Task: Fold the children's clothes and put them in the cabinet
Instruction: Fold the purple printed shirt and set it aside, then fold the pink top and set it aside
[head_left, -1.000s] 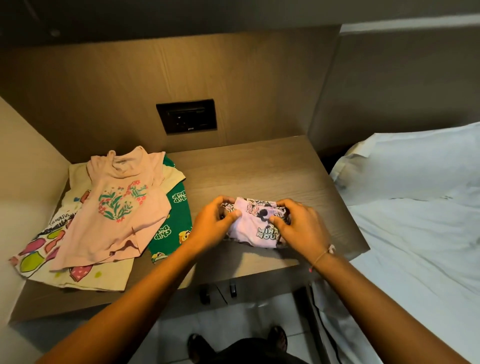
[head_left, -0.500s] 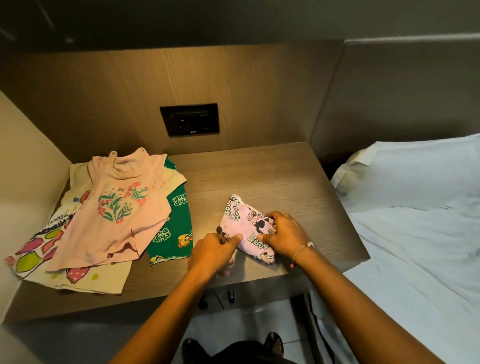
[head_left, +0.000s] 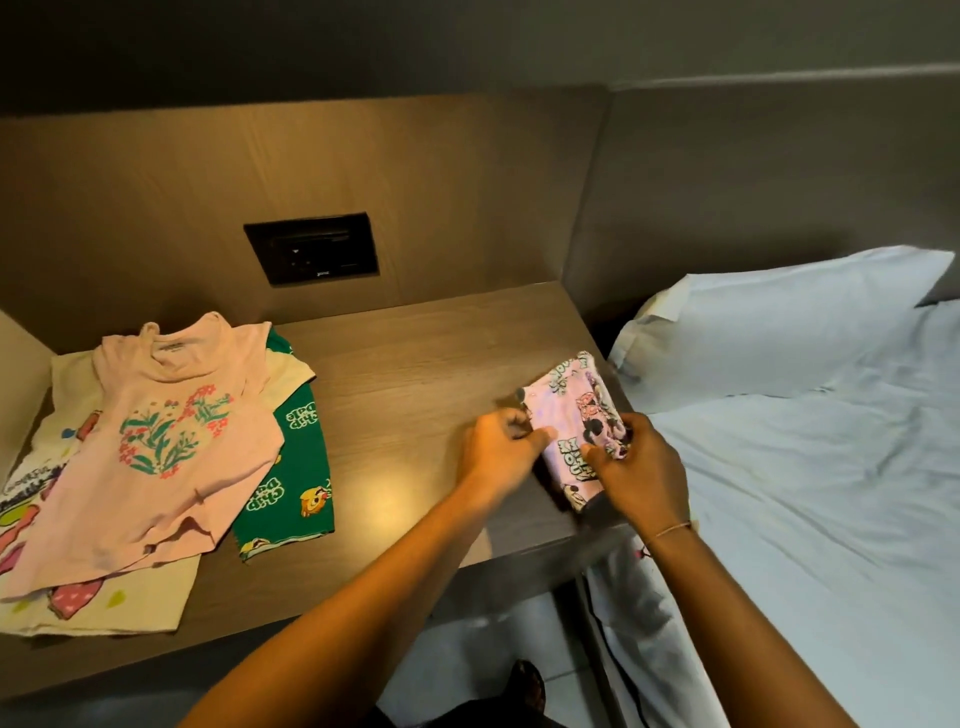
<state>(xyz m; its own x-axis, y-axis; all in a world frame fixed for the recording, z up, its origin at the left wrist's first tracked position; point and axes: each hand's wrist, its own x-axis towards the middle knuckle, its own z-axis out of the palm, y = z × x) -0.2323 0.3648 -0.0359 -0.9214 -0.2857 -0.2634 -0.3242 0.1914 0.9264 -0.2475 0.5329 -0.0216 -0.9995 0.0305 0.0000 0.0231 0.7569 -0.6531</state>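
white pillow (head_left: 769, 312), bedsheet (head_left: 831, 493), black wall socket (head_left: 311, 248)

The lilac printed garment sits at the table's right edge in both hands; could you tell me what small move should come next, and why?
Probably press the lilac printed garment flat and finish its fold. Both the left hand and the right hand pinch it, it looks bunched, and it lies near the right edge of the table.

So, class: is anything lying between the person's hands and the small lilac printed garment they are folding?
Nothing visible does. The left hand and the right hand both already grip the lilac printed garment near the wooden surface's right edge. The pink shirt and the rest of the pile lie apart, far left.
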